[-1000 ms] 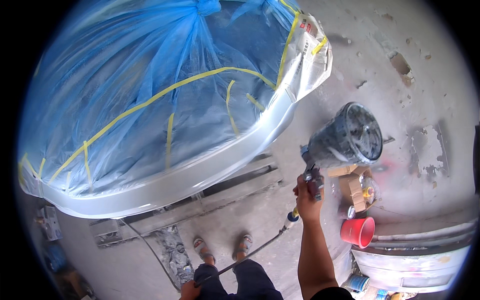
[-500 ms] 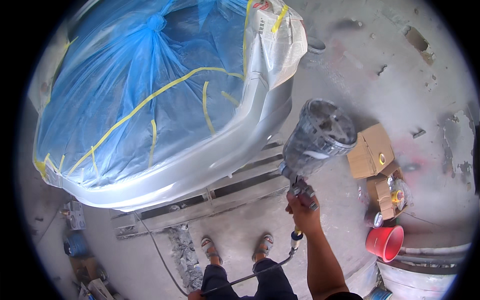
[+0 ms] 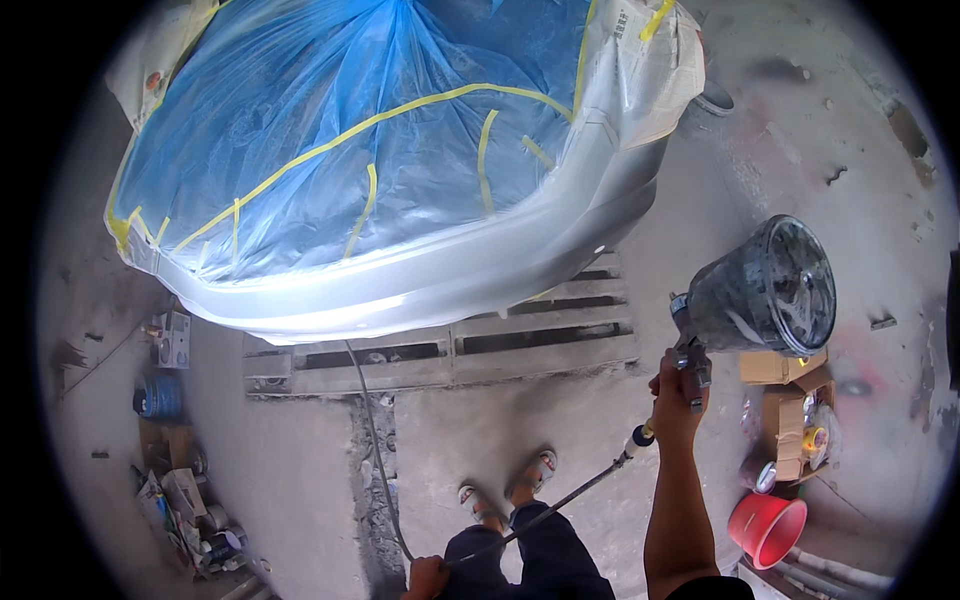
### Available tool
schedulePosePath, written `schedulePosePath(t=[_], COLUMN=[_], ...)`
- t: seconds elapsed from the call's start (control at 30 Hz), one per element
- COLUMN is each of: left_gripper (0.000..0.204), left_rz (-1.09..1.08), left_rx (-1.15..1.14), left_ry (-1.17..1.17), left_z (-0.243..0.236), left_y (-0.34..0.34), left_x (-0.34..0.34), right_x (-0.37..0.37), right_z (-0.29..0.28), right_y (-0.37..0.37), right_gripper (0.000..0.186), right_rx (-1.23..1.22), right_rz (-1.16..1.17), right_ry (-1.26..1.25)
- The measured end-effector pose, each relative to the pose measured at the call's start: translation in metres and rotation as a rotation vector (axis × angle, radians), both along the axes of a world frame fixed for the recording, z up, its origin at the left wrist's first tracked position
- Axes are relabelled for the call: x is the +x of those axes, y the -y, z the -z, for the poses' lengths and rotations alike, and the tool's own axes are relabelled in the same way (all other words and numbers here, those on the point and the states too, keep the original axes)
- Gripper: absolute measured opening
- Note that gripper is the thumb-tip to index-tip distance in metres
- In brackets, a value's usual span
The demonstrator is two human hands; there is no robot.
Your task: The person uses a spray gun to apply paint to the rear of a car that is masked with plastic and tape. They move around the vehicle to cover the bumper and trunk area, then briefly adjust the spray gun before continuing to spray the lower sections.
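Observation:
My right hand [image 3: 680,402] is closed round the grip of a spray gun [image 3: 690,335], whose large dark paint-smeared cup [image 3: 738,290] tilts out to the right. From the gun's base an air hose [image 3: 560,507] slants down to my left hand [image 3: 428,576], which is wrapped around it at the lower edge. Ahead stands a silvery-grey car bumper [image 3: 440,265]. Blue plastic sheeting [image 3: 330,130], edged with yellow tape, covers the vehicle above it. Newspaper [image 3: 655,70] is taped over the right corner. The gun is to the right of the bumper, apart from it.
A floor grating [image 3: 545,342] runs below the bumper, and the hose trails over it and a rough strip of broken concrete. Opened cardboard boxes [image 3: 790,430] and a red bucket [image 3: 765,528] stand at right. Cans and clutter, including a blue container [image 3: 160,397], line the left.
The bumper has shifted up and right in view, and my feet have turned. The spray gun has moved right, away from the bumper's corner. More of my left hand shows on the hose.

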State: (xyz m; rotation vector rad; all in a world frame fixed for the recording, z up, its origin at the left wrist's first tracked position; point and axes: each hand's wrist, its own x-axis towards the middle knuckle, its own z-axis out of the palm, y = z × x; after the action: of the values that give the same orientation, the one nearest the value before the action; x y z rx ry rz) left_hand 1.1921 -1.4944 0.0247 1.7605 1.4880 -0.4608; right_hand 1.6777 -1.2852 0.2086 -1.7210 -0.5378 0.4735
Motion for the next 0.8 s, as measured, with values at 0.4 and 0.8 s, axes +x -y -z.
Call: schedulePosePath(t=[0.4,0.8], left_gripper=[0.025,0.035], left_rz=[-0.535,-0.549], left_rx=[-0.159,-0.221], left_ry=[-0.166,-0.064], left_z=[0.002,0.013], left_y=[0.226,0.092], left_x=[-0.147,-0.081], right_x=[-0.195,-0.084], right_z=[0.066,0.061], right_y=[0.015,0.061], right_gripper=[0.021,0.030], right_rx=[-0.120,-0.063], right_rz=[-0.569,0.109], right_ry=[-0.480,-0.136])
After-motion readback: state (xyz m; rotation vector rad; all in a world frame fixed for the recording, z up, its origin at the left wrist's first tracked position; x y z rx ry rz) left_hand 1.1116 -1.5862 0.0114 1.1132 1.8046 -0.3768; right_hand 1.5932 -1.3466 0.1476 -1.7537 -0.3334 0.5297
